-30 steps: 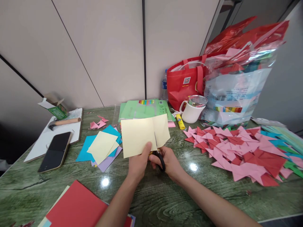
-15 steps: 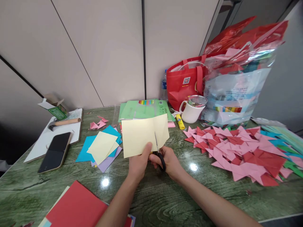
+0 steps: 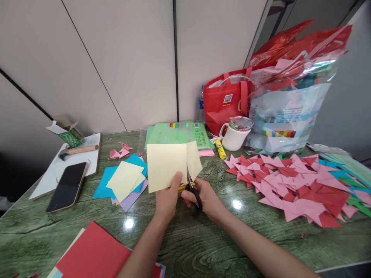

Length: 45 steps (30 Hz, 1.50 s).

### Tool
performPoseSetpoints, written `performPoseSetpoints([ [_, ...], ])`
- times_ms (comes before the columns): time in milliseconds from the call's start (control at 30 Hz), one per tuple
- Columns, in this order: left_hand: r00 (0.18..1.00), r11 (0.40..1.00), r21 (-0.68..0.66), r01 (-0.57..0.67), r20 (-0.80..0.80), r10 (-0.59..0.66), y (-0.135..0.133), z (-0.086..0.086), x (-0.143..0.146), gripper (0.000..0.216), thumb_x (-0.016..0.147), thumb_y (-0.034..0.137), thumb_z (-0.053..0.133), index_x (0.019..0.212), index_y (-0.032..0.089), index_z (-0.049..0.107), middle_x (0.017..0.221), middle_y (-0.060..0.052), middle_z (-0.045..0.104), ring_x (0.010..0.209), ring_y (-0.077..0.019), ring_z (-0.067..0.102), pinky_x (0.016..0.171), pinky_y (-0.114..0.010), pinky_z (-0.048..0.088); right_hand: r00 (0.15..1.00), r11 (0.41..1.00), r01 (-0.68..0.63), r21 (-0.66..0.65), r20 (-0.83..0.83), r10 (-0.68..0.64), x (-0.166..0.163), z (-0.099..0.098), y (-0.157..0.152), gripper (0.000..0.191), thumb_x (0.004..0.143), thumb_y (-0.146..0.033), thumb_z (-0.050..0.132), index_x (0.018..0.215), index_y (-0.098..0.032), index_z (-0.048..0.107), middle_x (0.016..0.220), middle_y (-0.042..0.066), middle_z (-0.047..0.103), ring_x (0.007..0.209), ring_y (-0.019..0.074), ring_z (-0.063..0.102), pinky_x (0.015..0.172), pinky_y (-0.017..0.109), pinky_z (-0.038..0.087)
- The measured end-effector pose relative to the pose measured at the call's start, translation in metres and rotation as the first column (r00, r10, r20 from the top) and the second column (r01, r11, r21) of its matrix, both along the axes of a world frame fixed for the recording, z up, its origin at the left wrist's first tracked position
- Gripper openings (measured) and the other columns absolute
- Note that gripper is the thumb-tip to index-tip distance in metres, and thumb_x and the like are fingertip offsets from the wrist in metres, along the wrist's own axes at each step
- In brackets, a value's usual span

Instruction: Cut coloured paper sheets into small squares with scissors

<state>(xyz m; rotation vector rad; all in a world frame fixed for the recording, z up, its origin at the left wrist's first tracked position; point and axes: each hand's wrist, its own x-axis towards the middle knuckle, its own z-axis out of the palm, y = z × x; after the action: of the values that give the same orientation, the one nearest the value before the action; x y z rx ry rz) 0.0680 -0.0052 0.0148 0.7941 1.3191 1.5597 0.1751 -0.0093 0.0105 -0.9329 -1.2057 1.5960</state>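
My left hand (image 3: 169,192) pinches the lower edge of a pale yellow sheet of paper (image 3: 165,164), thumb on the near face. In my right hand (image 3: 204,195) is a pair of scissors with black handles (image 3: 195,197), fingers through the loops. The blades point up along a long slit near the sheet's right side. To the right of the slit a narrow yellow strip (image 3: 194,156) leans away from the main part. It looks attached near the top, though I cannot be sure. The fingers behind the paper are hidden.
Loose paper squares (image 3: 127,177) and a phone (image 3: 67,186) lie left. Green paper packs (image 3: 179,133) sit behind the sheet, with a glue stick (image 3: 220,149) and white mug (image 3: 235,138). Folded pink and red pieces (image 3: 290,181) spread at right. Red paper (image 3: 94,253) lies near left.
The slit in the yellow sheet has opened wider, and the strip has separated further from the main part. The sheet and both hands have shifted slightly left.
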Motion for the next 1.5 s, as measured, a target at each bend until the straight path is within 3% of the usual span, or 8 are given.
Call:
performPoseSetpoints([
  [433,0.972,0.964,0.155,-0.216,0.123,0.198,0.013,0.020,-0.020,0.028,0.065,0.027,0.064,0.091,0.016,0.061,0.101,-0.007,0.064,0.097,-0.0178,0.057,0.087,-0.030,0.042,0.848,0.853,-0.521,0.002,-0.114,0.518,0.012,0.008,-0.008,0.029,0.060,-0.031,0.071,0.082,-0.015,0.060,0.053,-0.003,0.059,0.039,0.0073,0.049,0.041,0.019,0.040],
  [567,0.976,0.979,0.162,-0.125,0.199,0.091,0.012,0.024,-0.022,0.038,0.059,0.020,0.065,0.096,0.018,0.059,0.101,-0.006,0.064,0.098,-0.0194,0.056,0.088,-0.031,0.041,0.967,0.989,0.013,0.145,-0.254,0.024,0.012,0.010,-0.003,0.025,0.067,-0.036,0.066,0.081,-0.016,0.059,0.042,-0.007,0.051,0.037,0.0083,0.046,0.051,0.025,0.044],
  [667,0.975,0.991,0.134,-0.025,0.222,-0.006,0.009,0.026,-0.024,0.044,0.055,0.020,0.066,0.098,0.017,0.059,0.099,-0.006,0.065,0.098,-0.0211,0.056,0.087,-0.032,0.042,0.837,0.850,0.513,0.120,-0.287,-0.465,0.012,0.010,0.007,0.018,0.074,-0.033,0.060,0.083,-0.018,0.057,0.047,-0.006,0.050,0.046,0.0103,0.050,0.057,0.026,0.044],
  [800,0.953,0.979,0.032,0.201,0.227,-0.203,0.004,0.031,-0.029,0.046,0.051,0.020,0.067,0.097,0.017,0.060,0.097,-0.007,0.066,0.091,-0.0237,0.059,0.077,-0.035,0.047,0.691,0.689,0.716,0.111,-0.249,-0.679,0.018,0.008,0.019,0.022,0.075,-0.036,0.059,0.088,-0.018,0.055,0.062,-0.002,0.055,0.058,0.0107,0.052,0.060,0.024,0.041],
  [967,0.858,0.863,-0.110,0.494,0.223,-0.463,-0.001,0.034,-0.033,0.042,0.048,0.020,0.070,0.089,0.013,0.064,0.080,-0.013,0.068,0.076,-0.0281,0.063,0.065,-0.037,0.050,0.802,0.812,0.583,-0.027,-0.143,-0.581,0.020,0.015,0.017,0.031,0.073,-0.044,0.058,0.089,-0.017,0.056,0.066,0.001,0.061,0.056,0.0134,0.054,0.052,0.024,0.041],
  [1133,0.773,0.764,-0.165,0.624,0.271,-0.573,-0.002,0.036,-0.035,0.039,0.051,0.020,0.072,0.088,0.014,0.065,0.084,-0.013,0.068,0.075,-0.0269,0.064,0.063,-0.035,0.050,0.962,0.960,0.208,-0.187,-0.139,-0.235,0.020,0.024,0.011,0.034,0.066,-0.044,0.066,0.086,-0.015,0.062,0.062,0.002,0.065,0.052,0.0174,0.057,0.045,0.026,0.040],
  [1400,0.746,0.771,-0.099,0.629,0.356,-0.563,0.003,0.033,-0.037,0.065,0.058,0.071,0.048,0.086,0.015,0.065,0.074,-0.015,0.067,0.059,-0.0237,0.063,0.055,-0.035,0.049,0.911,0.961,0.019,-0.277,-0.390,-0.131,0.024,0.003,0.021,0.032,0.058,-0.025,0.074,0.086,-0.014,0.064,0.074,0.002,0.069,0.060,0.0142,0.062,0.054,0.022,0.046],
  [1500,0.792,0.812,-0.040,0.583,0.255,-0.555,0.003,0.030,-0.031,0.046,0.060,0.054,0.063,0.087,0.017,0.063,0.079,-0.010,0.068,0.063,-0.0214,0.063,0.057,-0.032,0.049,0.858,0.924,0.023,-0.381,-0.468,-0.214,0.025,-0.002,0.024,0.023,0.063,-0.024,0.071,0.083,-0.016,0.064,0.075,0.000,0.070,0.061,0.0131,0.063,0.057,0.022,0.049],
])
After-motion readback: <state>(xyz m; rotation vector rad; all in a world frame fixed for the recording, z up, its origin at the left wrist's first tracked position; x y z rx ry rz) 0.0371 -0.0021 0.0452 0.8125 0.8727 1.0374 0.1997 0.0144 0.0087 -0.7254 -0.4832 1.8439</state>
